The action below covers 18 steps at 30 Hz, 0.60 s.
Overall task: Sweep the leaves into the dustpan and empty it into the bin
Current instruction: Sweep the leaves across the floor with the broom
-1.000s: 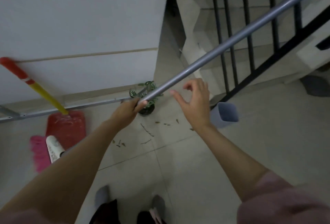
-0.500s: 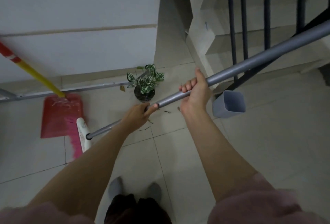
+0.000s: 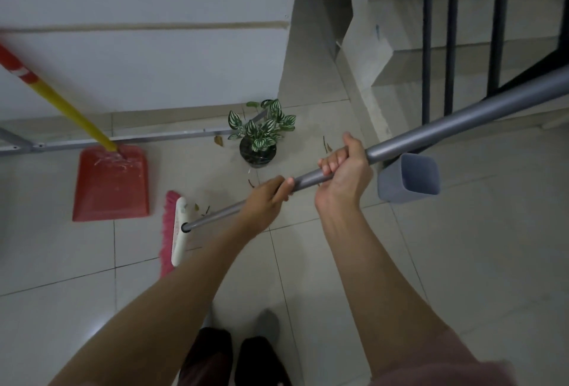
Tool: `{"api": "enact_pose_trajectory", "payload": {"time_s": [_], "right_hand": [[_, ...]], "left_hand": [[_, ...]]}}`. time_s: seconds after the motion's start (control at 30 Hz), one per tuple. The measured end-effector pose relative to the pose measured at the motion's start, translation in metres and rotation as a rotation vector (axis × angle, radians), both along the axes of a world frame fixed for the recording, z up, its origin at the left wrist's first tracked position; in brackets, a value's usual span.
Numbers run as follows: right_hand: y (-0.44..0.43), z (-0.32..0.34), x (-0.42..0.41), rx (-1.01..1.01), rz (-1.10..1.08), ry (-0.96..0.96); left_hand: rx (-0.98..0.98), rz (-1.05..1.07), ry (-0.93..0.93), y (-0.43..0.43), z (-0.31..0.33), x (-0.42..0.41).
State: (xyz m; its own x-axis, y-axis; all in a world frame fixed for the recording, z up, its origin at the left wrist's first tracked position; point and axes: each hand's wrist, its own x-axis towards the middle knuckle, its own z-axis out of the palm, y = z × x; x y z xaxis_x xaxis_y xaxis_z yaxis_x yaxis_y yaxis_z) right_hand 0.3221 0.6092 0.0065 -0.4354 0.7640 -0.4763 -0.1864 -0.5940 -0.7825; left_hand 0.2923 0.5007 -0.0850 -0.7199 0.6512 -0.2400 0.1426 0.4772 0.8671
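Leaves lie scattered on the floor between broom head and potted plant; the right hand has now joined the left hand, both grips clenched on the broom handle; sweeping toward the red dustpan can likely begin.

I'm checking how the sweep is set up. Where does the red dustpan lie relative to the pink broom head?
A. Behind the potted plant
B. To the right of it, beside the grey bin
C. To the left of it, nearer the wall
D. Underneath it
C: the red dustpan lies flat on the floor, left of the pink broom head and nearer the wall, apart from it.
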Motion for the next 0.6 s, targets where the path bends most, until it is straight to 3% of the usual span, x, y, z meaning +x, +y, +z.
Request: {"api": "enact_pose_trajectory", "payload": {"time_s": [0.6], "right_hand": [[0.042,-0.005,0.005,0.018,0.002,0.068]], "left_hand": [[-0.100,-0.140,0.101,0.051,-0.002,-0.030]]}}
